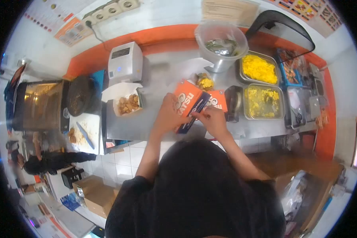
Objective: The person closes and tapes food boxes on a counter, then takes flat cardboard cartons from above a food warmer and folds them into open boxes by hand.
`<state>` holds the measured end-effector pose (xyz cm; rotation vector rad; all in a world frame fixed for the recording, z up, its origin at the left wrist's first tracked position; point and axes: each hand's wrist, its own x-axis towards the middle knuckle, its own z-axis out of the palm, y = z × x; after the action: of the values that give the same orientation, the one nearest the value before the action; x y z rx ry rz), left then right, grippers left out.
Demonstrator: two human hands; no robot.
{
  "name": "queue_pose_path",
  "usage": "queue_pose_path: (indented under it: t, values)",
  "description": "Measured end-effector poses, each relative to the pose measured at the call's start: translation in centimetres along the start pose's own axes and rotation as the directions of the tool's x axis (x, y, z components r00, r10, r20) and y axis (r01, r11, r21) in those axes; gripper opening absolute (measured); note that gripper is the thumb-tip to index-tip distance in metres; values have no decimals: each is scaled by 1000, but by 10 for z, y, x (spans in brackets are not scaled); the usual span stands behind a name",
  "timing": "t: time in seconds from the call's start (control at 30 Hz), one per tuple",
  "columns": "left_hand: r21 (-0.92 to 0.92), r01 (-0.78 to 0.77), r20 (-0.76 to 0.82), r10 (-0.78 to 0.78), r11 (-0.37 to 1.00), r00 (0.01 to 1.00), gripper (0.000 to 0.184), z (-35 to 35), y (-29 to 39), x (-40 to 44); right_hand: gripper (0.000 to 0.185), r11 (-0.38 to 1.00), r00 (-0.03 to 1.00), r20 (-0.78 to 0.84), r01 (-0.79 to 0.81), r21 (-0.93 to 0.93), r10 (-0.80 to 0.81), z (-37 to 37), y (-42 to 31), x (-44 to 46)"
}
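An orange and dark blue cardboard food box (197, 104) printed "KATSU" is between my hands at the counter's front edge. My left hand (167, 113) grips its left side, with fingers on the orange panel. My right hand (213, 122) pinches the dark blue part near its lower right edge. Another orange panel (218, 100) with the same lettering shows on the right; whether it belongs to the same box I cannot tell. Just beyond lies yellow food (205, 82) with some darker bits. To the left, an open white box (127, 104) holds browned fried pieces.
Two metal trays of yellow food (259, 69) (263, 101) stand at right, beside a dark narrow box (234, 104). A clear tub (221, 43) and a white printer-like machine (125, 61) are behind. A knife (85, 135) lies on a cutting board (95, 126). Another person (53, 162) is at far left.
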<state>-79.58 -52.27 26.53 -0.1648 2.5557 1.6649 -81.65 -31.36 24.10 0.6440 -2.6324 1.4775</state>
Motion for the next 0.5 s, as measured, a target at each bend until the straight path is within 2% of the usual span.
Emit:
queue_pose_path:
  t: [0.03, 0.1, 0.13, 0.17, 0.2, 0.23, 0.27, 0.33, 0.37, 0.4, 0.43, 0.5]
  values:
    - [-3, -4, 19, 4, 1000, 1000, 67, 3, -3, 6, 40, 1000, 1000, -11, -14, -8, 14, -5, 6, -8]
    - [-41, -92, 184, 98, 995, 978, 72, 11, -12, 18, 40, 999, 994, -97, -53, 13, 54, -14, 14, -22]
    - [-50, -95, 191, 103, 994, 976, 72, 17, -5, 24, 35, 995, 998, -64, -23, -101, 17, -23, 20, -25]
    - [217, -184, 174, 148, 959, 974, 78, 29, 6, 30, 35, 994, 998, -68, -26, -110, 18, -33, 28, -29]
    - [471, -253, 165, 197, 845, 966, 84, 40, 15, 37, 31, 976, 988, 24, -144, -165, 150, -43, 36, -32]
    - [467, -258, 164, 203, 846, 965, 84, 52, 15, 46, 27, 941, 954, 107, -252, -227, 281, -53, 45, -34]
    - [499, -313, 211, 237, 808, 948, 84, 66, 10, 56, 27, 940, 955, 105, -249, -232, 279, -63, 59, -36]
    - [526, -368, 258, 268, 767, 928, 84, 84, -2, 70, 29, 879, 901, 82, -391, -273, 426, -78, 79, -35]
    - [527, -444, 317, 317, 725, 894, 78, 91, -9, 73, 29, 877, 899, 82, -396, -273, 431, -81, 81, -33]
    - [521, -516, 378, 359, 680, 854, 71, 94, -13, 73, 33, 845, 869, 10, -478, -241, 495, -89, 72, -23]
    - [517, -518, 383, 357, 682, 852, 71, 89, -16, 77, 37, 808, 831, -62, -553, -203, 553, -97, 65, -13]
    - [337, -547, 148, 530, 767, 835, 58, 69, -24, 87, 39, 836, 855, -56, -516, -188, 516, -106, 63, 5]
